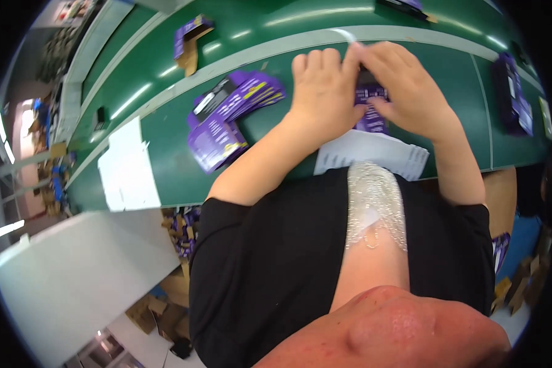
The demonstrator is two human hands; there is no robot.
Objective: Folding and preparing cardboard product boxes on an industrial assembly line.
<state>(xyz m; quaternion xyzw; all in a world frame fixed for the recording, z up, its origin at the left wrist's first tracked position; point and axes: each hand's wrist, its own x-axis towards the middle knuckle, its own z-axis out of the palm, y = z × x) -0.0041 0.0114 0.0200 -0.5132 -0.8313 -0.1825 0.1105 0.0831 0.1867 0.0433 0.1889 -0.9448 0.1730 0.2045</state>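
Here, left hand (325,92), right hand (411,92) half-curled around purple carton (373,121) (grip unclear); tabletop (463,80) rightward, pale strip (288,45) beyond.

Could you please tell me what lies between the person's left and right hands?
In the head view, a purple printed package lies between the left hand and the right hand, partly hidden by them.
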